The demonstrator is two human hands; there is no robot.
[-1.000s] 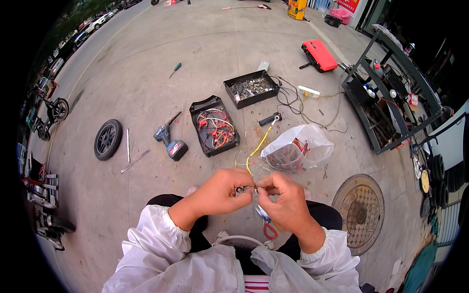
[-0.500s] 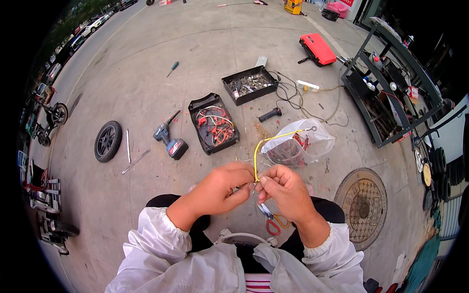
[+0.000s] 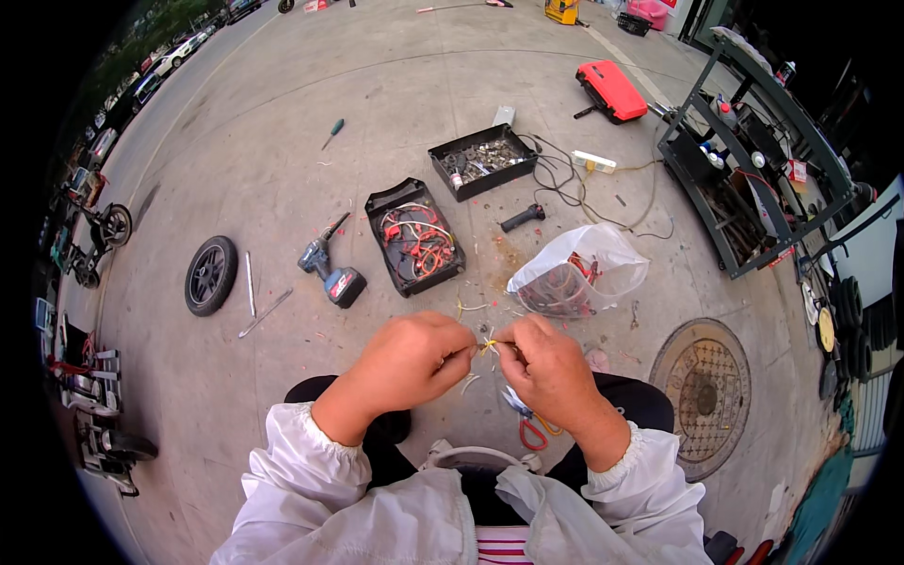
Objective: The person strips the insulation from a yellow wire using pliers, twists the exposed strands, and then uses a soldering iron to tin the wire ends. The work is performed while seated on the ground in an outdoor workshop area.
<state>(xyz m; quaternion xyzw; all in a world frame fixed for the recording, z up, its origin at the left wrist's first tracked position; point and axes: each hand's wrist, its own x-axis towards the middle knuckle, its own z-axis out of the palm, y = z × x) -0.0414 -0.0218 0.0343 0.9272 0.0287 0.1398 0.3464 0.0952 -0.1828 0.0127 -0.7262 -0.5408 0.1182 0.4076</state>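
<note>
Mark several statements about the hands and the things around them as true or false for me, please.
1. Yellow wire shows between the left hand and the right hand. True.
2. The right hand grips the scissors. False: the scissors lie near it, not in its grasp.
3. The cordless drill lies left of the black tray of wires. True.
4. The red case sits on the metal rack. False: the red case lies on the ground, left of the metal rack.
5. A round manhole cover is on the person's right. True.
</note>
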